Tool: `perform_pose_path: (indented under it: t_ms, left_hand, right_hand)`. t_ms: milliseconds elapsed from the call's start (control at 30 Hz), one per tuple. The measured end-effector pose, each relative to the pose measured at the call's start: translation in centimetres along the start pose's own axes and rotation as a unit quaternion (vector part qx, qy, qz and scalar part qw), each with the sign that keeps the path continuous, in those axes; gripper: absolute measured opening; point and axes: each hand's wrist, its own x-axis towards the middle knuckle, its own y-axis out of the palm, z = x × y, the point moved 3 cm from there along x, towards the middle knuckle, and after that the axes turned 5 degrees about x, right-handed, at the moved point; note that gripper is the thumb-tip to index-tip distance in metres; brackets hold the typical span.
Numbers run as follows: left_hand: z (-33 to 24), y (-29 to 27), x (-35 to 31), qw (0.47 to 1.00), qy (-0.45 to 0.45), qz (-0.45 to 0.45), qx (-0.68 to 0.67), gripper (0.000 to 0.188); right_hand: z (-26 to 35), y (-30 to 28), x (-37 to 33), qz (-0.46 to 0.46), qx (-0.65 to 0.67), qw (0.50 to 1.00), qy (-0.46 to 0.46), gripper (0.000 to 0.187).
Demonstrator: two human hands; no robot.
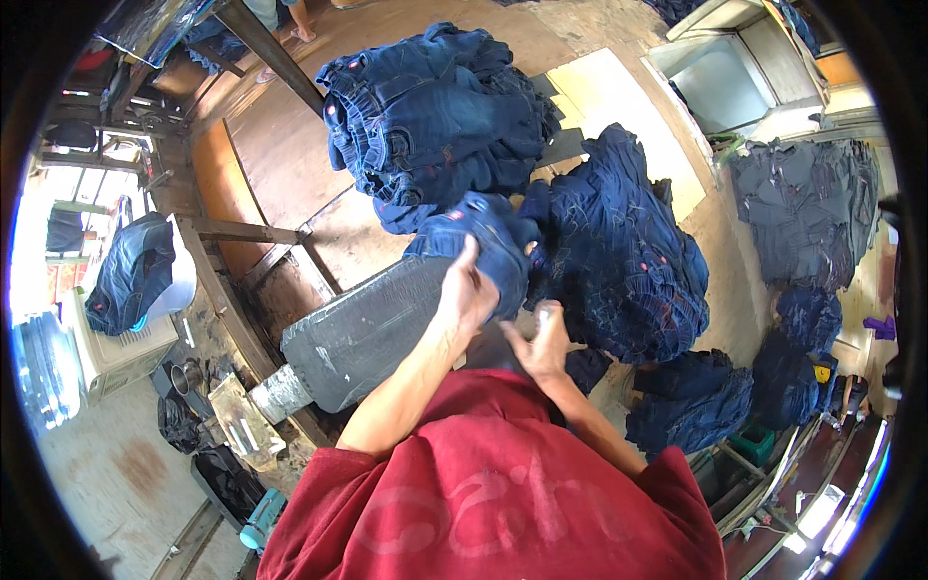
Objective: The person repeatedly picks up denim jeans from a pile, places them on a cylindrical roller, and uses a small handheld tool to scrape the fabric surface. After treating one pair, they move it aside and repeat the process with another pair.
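A pair of blue jeans (496,246) lies bunched over the far end of a long black padded board (362,333). My left hand (469,295) grips the denim, its thumb up along the near side and its fingers mostly hidden. Close by on the right, my right hand (543,340) is curled closed just short of the cloth. Something small and pale may be in it, too blurred to name. A large stack of folded jeans (430,111) rises beyond the board, and a loose heap of dark blue jeans (623,256) lies to my right.
A wooden frame (246,319) supports the board on the left. More dark jeans (688,396) lie at the lower right, with grey garments (807,213) piled beyond them. Jeans hang over a white chair (179,275) at far left. Another person's foot (303,29) shows at the top.
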Motion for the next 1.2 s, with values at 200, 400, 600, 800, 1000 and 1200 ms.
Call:
perform_pose_path:
  t_ms: [200, 400, 600, 800, 1000, 1200]
  left_hand:
    - [-8.3, -1.9, -2.8, 0.982, 0.159, 0.1, -0.023, 0.042]
    - [-18.8, -11.5, -12.3, 0.968, 0.211, -0.133, 0.011, 0.044]
    - [-13.5, -19.7, -21.1, 0.92, 0.246, -0.284, 0.114, 0.065]
    - [-12.5, -20.4, -26.8, 0.77, -0.087, -0.064, 0.628, 0.051]
    - [-22.1, -20.7, -35.5, 0.576, -0.15, -0.253, 0.763, 0.057]
    - [-30.8, -8.9, -27.7, 0.371, 0.212, -0.34, 0.837, 0.063]
  right_hand:
    - [2.1, 3.8, 3.2, 0.144, -0.104, 0.983, -0.043, 0.029]
    - [11.4, 8.1, -1.8, 0.453, 0.063, 0.889, -0.029, 0.034]
    - [21.3, 12.0, -2.6, 0.462, 0.223, 0.853, -0.096, 0.042]
    - [21.1, 6.2, 0.1, 0.344, 0.191, 0.907, -0.148, 0.027]
    - [16.3, 4.6, 1.0, 0.435, 0.096, 0.894, 0.055, 0.019]
    - [14.5, 4.6, 0.4, 0.335, 0.054, 0.936, 0.096, 0.016]
